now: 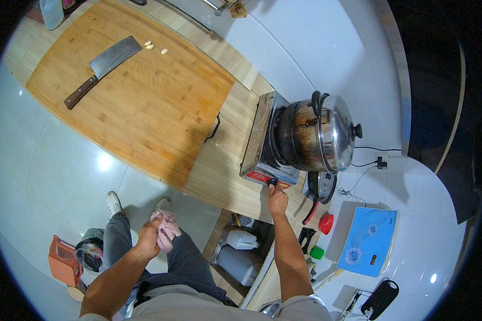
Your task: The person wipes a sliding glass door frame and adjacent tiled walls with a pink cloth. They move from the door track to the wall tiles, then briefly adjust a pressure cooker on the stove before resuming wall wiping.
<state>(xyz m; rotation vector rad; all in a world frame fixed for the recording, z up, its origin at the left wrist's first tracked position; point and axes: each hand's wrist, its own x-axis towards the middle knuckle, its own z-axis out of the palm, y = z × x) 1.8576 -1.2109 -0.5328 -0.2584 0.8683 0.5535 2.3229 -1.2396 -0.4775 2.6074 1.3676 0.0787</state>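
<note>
My left hand (149, 236) grips a crumpled pink cloth (168, 230) in front of my legs. At the front of the gas stove (265, 164), the fingers of my right hand (278, 199) are closed on a black control knob (272, 182). A large lidded metal pot (305, 134), browned and blackened on its side, stands on the burner. The wooden cutting board (156, 120) lies on the counter to the left. On it rest a cleaver (104, 70) with a wooden handle and several peeled garlic cloves (149, 47).
Beyond the stove sits a pan with a red-tipped handle (311, 212), near a red bowl (325, 224). A blue panel (368, 240) hangs on the tiled wall. White jugs (241, 239) fill an open cabinet below. An orange stool (63, 261) and bagged bin (90, 250) stand on the floor.
</note>
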